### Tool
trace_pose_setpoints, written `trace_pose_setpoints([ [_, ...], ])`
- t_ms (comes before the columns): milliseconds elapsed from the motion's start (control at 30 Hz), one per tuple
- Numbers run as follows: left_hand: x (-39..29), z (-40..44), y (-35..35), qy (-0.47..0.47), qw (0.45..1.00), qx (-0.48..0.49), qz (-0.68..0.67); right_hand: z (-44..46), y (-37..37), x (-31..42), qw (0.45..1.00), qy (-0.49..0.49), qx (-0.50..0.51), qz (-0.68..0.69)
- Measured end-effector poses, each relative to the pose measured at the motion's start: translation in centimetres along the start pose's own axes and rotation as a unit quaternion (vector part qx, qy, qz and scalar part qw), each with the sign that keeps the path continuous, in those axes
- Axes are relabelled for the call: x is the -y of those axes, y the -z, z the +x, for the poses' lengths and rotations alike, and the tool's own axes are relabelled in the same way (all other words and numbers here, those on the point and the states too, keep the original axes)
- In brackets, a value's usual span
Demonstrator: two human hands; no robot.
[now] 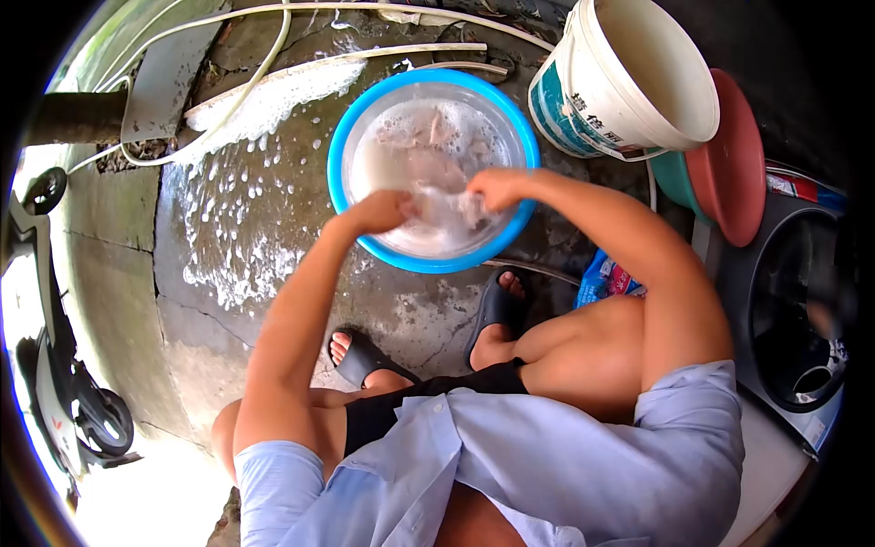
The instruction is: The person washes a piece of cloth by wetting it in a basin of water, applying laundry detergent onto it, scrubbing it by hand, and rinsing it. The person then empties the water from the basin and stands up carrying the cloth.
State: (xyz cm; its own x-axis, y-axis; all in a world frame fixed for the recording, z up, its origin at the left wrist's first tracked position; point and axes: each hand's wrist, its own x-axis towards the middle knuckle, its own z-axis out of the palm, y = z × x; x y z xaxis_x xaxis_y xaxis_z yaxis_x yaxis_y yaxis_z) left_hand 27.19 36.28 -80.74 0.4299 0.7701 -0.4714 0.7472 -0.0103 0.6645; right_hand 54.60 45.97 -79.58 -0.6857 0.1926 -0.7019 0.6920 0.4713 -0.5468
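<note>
A blue-rimmed basin (340,164) holds foamy water and a pale, wet cloth (433,169), partly sunk in the suds. My left hand (385,211) is closed at the near left side of the basin, blurred, with a bunched bit of cloth at its fingers. Opposite it, my right hand (501,189) grips the cloth over the near right side. The cloth stretches between both hands at the water's surface. A pale smear above my left hand is too blurred to name.
A white bucket (583,82) stands right of the basin, by a red basin (729,155). A front-loading washing machine (793,301) is at far right. Hoses (365,59) and white foam (246,219) lie on wet concrete. A scooter (64,365) stands left; a blue packet (602,278) sits near my leg.
</note>
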Motion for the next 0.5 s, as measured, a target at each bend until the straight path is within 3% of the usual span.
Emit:
trace_pose_setpoints([
  [100,-4.8,-2.5,8.3,0.041,0.970,-0.048,-0.234,-4.2,6.1,1.5,0.976,0.026,-0.036,0.211],
  [167,-8.3,-5.0,13.6,0.007,0.973,-0.145,-0.178,-9.4,9.3,4.6,0.942,0.083,-0.151,0.288],
  [233,-11.3,-7.2,16.8,-0.123,0.942,-0.220,-0.219,-14.2,13.6,7.3,0.958,0.142,-0.222,0.116],
  [300,-13.5,-9.6,20.7,-0.141,0.936,-0.285,-0.153,-16.9,15.2,7.6,0.890,0.236,-0.373,0.113],
  [367,-13.5,-11.5,23.4,-0.234,0.874,-0.362,-0.223,-21.9,18.1,13.9,0.897,0.210,-0.364,0.137],
  [500,-15.0,-15.3,26.3,-0.314,0.804,-0.453,-0.223,-25.9,17.2,19.7,0.814,0.249,-0.503,0.151],
])
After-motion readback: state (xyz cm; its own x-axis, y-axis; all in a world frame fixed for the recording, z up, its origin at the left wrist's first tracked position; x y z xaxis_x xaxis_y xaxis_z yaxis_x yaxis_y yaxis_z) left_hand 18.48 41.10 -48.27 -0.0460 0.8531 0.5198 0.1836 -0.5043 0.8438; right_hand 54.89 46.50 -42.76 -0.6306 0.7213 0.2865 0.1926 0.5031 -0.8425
